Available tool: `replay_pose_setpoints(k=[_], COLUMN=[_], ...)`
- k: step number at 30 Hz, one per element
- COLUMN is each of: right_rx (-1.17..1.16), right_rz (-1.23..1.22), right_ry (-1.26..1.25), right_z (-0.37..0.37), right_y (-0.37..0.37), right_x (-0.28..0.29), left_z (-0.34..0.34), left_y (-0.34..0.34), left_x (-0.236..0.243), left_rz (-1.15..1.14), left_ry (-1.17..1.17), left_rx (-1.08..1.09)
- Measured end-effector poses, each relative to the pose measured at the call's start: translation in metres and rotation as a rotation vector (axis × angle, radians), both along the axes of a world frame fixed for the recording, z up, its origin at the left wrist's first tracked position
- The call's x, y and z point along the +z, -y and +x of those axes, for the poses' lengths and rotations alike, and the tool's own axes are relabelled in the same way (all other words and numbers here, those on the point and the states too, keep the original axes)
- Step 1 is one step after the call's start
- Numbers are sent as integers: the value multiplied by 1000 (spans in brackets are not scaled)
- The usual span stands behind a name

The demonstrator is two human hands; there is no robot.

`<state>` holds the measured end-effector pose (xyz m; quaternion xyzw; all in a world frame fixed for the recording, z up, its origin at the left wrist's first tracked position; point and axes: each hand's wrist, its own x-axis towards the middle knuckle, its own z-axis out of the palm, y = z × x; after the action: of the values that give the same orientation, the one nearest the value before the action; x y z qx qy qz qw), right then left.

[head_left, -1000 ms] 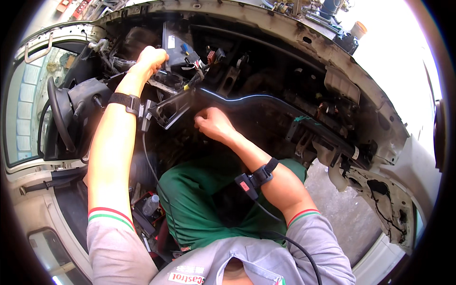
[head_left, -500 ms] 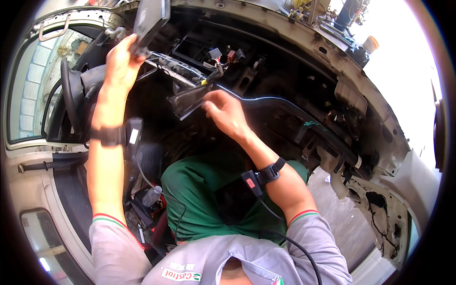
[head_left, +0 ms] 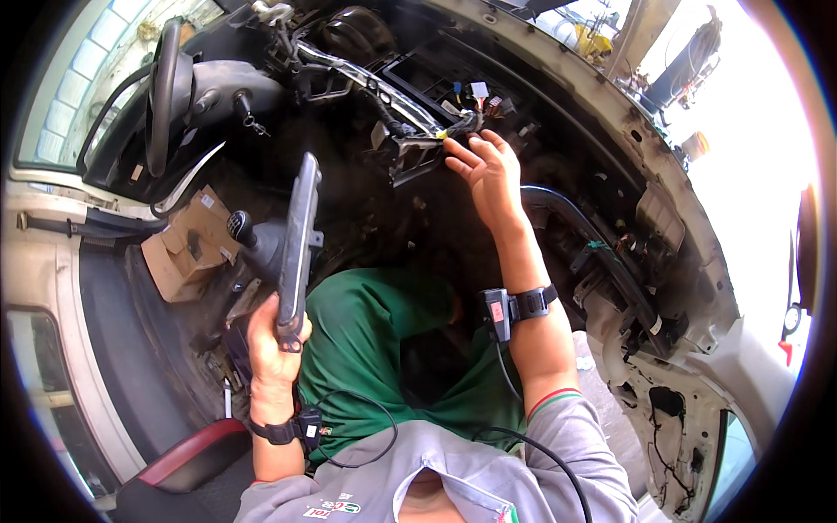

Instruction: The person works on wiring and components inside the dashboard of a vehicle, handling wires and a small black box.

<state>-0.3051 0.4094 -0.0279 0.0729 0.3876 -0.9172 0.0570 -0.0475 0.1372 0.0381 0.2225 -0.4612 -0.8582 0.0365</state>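
Observation:
My left hand (head_left: 274,349) grips the lower end of a dark, flat, rectangular part (head_left: 299,248), held edge-on above my left thigh, beside the gear lever (head_left: 241,227). My right hand (head_left: 485,170) reaches up into the stripped dashboard with fingers apart. Its fingertips are at the black bracket (head_left: 411,157) and the wiring bundle (head_left: 469,124); whether they touch them is unclear. White, blue and red connectors (head_left: 479,91) sit just above. A dark rectangular opening (head_left: 417,70) and a metal bar (head_left: 366,78) lie behind them.
The steering wheel (head_left: 159,96) and column are at upper left, with a cardboard box (head_left: 187,253) below. A curved beam (head_left: 593,261) runs down the right to a stripped panel with holes (head_left: 671,436). A red-edged seat (head_left: 183,458) is at lower left.
My left hand has moved from the upper dash down near my lap, taking the dark part out with it. My right hand has risen rightward to the wiring, and the view has shifted.

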Motion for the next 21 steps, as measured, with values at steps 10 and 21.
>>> replay_pose_setpoints(k=[10, 21], right_rx=[265, -180], right_rz=[-33, 469], right_ry=[-242, -385], right_z=[0, -20], right_y=[-7, 43], right_x=[7, -1], left_z=[45, 40], left_y=[-2, -12], left_x=[-67, -79], left_rz=[-157, -435], left_ry=[190, 141], left_rx=[-69, -249])
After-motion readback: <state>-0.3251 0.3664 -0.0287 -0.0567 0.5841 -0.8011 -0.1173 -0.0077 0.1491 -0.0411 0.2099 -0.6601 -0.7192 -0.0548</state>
